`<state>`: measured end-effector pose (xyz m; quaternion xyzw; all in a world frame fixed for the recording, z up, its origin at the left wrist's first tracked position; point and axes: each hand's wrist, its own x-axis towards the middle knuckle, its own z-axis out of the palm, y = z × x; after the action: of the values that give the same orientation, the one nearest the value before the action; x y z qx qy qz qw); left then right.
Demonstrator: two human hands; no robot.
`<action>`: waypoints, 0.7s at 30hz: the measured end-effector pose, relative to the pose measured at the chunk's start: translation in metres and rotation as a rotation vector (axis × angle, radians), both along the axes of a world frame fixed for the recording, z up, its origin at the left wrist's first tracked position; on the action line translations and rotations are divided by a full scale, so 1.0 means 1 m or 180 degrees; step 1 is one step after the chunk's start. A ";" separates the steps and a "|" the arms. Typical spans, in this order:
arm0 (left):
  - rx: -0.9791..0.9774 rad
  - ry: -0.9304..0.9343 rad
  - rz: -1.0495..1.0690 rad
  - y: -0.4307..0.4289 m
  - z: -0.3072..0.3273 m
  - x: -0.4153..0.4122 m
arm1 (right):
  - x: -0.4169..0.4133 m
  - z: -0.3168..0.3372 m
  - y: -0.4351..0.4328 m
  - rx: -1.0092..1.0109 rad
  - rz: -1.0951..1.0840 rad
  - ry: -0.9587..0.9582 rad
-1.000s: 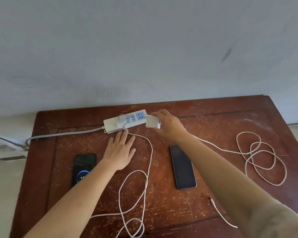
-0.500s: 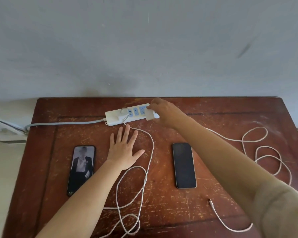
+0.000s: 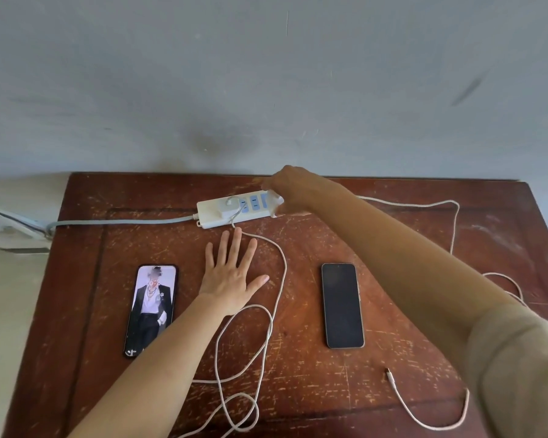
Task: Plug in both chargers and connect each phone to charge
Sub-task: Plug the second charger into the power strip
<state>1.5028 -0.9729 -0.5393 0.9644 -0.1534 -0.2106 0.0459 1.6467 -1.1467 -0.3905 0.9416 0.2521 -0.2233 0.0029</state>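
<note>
Now right hand point(image 3: 293, 189) fingers pinching charger point(image 3: 274, 202) on power strip point(image 3: 212, 213), left hand point(image 3: 230, 276) fingers spread flat

scratched worn wood table point(image 3: 393, 248), glossy glass phones point(image 3: 342, 306), white plastic pwr strip point(image 3: 208, 207)

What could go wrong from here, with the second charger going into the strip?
1. The strip looks unbraced: the left hand lies flat on the table, short of it, so a push from the right hand could slide it.
2. That hand hides the charger, so seating can't be confirmed.
3. The cable end lies loose; the dark phone is unconnected.
</note>
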 end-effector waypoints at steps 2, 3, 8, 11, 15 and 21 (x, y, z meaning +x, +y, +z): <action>0.0004 0.0014 -0.0006 0.000 -0.002 0.000 | -0.003 -0.004 0.001 -0.0006 0.0112 -0.0065; -0.0011 0.0018 0.0001 0.000 -0.002 0.000 | -0.004 -0.008 0.002 -0.0038 0.0195 -0.0087; -0.0042 0.0039 0.0006 0.002 -0.003 -0.001 | 0.004 -0.011 0.005 0.0046 0.0058 0.0081; -0.0032 0.0051 -0.0009 0.000 -0.003 0.000 | -0.001 -0.019 0.001 -0.0029 0.0121 0.0035; 0.0015 0.0067 -0.0056 0.000 -0.004 0.000 | -0.012 -0.029 -0.004 0.0025 0.0054 -0.0091; 0.0063 0.0401 -0.0069 0.000 0.010 0.007 | -0.020 -0.020 0.003 -0.0222 0.0200 -0.0401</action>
<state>1.5103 -0.9728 -0.5288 0.9479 -0.1586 -0.2729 0.0436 1.6270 -1.1436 -0.4102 0.9447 0.2729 -0.1720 0.0586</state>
